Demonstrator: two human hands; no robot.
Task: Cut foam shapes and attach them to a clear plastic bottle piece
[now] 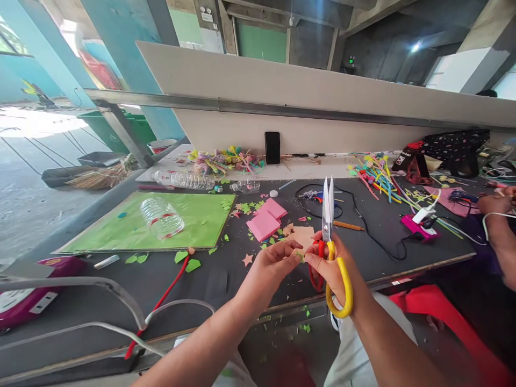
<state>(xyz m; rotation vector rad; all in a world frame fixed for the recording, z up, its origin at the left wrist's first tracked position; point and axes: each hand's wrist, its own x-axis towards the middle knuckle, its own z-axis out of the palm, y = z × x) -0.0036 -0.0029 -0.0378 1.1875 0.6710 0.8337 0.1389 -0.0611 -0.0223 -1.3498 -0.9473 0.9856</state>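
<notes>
In the head view my left hand [278, 263] pinches a small piece of green paper [299, 252] between thumb and fingertips. My right hand [336, 269] meets it there, thumb and finger at the paper's other side. Scissors [327, 220] with one red and one yellow handle hang in my right hand, blades pointing up and away, close together at the tips. Just beyond my fingers lie a peach paper pad [302, 235] and pink sticky-note pads [263, 224]. Green scraps [193, 265] and a peach paper star [247, 259] lie on the black tabletop [181, 290].
A green sheet [116, 231] bears a clear plastic bottle [161, 217]. Behind stand a phone [272, 148] and yarn-like bundles [226, 161]. A black cable [365, 220] curves past a pink power strip [419, 228]. Another person's arm [500, 231] is at the right edge.
</notes>
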